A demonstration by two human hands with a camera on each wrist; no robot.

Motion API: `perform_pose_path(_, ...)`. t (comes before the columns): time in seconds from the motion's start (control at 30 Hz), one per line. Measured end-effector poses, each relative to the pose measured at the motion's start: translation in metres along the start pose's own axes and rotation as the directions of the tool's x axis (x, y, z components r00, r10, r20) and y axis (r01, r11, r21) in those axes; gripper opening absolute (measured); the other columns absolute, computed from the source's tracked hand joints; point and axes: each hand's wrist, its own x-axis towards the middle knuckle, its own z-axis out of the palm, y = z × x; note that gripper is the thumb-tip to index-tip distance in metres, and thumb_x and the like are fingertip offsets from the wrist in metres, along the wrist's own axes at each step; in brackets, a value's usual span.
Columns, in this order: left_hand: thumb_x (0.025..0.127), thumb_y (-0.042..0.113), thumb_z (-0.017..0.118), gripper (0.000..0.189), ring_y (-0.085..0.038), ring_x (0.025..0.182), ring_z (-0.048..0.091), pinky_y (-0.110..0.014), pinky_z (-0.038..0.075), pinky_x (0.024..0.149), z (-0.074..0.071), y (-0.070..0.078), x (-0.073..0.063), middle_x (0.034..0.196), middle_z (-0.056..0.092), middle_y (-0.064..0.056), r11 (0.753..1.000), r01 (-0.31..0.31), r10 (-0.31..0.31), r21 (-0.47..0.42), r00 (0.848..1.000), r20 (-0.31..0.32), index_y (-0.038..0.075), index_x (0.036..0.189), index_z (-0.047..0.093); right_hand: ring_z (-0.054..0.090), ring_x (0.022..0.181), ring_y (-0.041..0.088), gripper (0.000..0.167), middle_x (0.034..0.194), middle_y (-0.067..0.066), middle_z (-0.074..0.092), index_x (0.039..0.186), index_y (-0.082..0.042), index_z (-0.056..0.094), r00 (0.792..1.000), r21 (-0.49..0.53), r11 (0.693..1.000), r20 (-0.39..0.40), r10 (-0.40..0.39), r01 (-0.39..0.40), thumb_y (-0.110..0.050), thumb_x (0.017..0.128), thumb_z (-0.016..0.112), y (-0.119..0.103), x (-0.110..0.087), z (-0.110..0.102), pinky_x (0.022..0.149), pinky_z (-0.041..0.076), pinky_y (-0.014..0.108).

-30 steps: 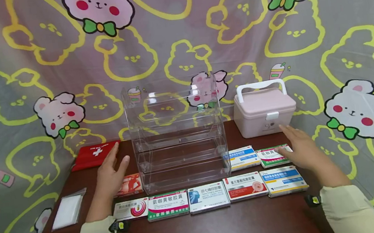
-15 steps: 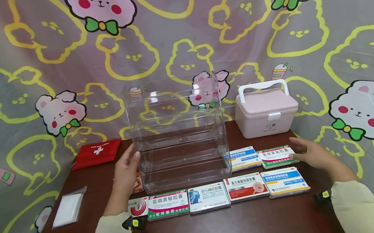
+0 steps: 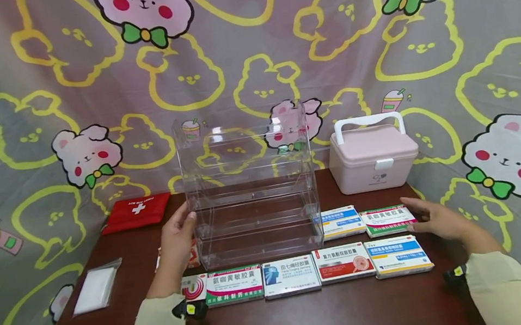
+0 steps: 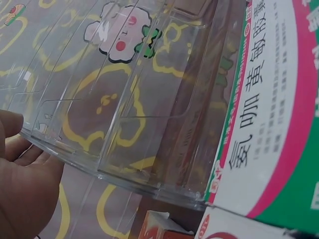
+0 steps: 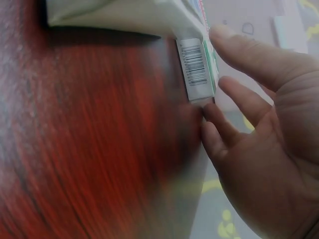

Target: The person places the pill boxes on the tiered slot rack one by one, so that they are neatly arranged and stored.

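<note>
My left hand (image 3: 178, 242) pinches the left side edge of a clear tiered acrylic display rack (image 3: 257, 222). In the left wrist view the thumb and fingers lie on either side of the rack's rim (image 4: 99, 175). My right hand (image 3: 440, 221) is at the right end of a green-and-white medicine box (image 3: 388, 221), its fingers loosely extended. From the right wrist, the thumb and fingertips appear right at that box's barcoded end (image 5: 195, 67). An orange-red box (image 3: 192, 252) is partly hidden behind my left hand.
Several medicine boxes, one a white-and-blue box (image 3: 291, 275), form a row before the rack. Another blue-and-white box (image 3: 342, 222) lies beside it. A pink medicine case (image 3: 374, 161) stands back right; a red first aid pouch (image 3: 136, 213) and white plastic packet (image 3: 95, 288) lie left.
My left hand has moved right, from beside the rack to its left edge. My right hand has come down and settled at the end of the green-and-white medicine box.
</note>
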Motion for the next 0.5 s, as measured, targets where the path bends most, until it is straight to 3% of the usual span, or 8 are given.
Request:
perform_pose_path(0.1,0.114,0.013,0.056,0.053,-0.025,0.147,0.053,-0.017,0.052,0.106,0.005,-0.002,0.001,0.166,0.052,-0.016,0.998,-0.023,0.022,-0.065,1.0,-0.018,0.007,0.166,0.046,0.04,0.146,0.061,0.093,0.163,0.04,0.041,0.17,-0.003,0.033,1.0,-0.014,1.0,0.004,0.001,-0.001,-0.028,0.097,0.084,0.002,0.002,0.001,0.113,0.04,0.081)
perform_pose_path(0.2,0.112,0.006,0.058,0.053,-0.027,0.151,0.052,-0.009,0.052,0.098,0.009,-0.004,0.0,0.166,0.052,-0.017,0.992,-0.034,0.029,-0.12,0.999,-0.045,0.005,0.164,0.048,0.038,0.146,0.061,0.089,0.163,0.04,0.04,0.169,-0.004,0.034,1.0,-0.015,1.0,0.008,0.017,-0.016,-0.024,0.098,0.082,0.001,0.002,0.001,0.113,0.038,0.082)
perform_pose_path(0.37,0.11,0.002,0.06,0.053,-0.029,0.156,0.047,-0.006,0.05,0.098,0.014,-0.009,-0.001,0.166,0.052,-0.016,0.99,-0.047,0.035,-0.13,0.995,-0.092,0.005,0.162,0.052,0.033,0.147,0.064,0.089,0.165,0.041,0.035,0.171,-0.008,0.033,0.998,-0.034,0.998,0.014,0.056,-0.056,-0.027,0.098,0.081,-0.002,0.004,0.003,0.113,0.033,0.086)
perform_pose_path(0.5,0.11,0.0,0.059,0.053,-0.028,0.157,0.045,-0.011,0.049,0.109,0.016,-0.013,0.0,0.166,0.052,-0.014,0.986,-0.063,0.048,-0.152,0.994,-0.101,0.005,0.162,0.052,0.033,0.147,0.064,0.087,0.165,0.041,0.035,0.17,-0.009,0.035,0.998,-0.049,0.997,0.005,0.06,-0.06,-0.025,0.098,0.081,-0.003,0.005,0.004,0.113,0.032,0.087)
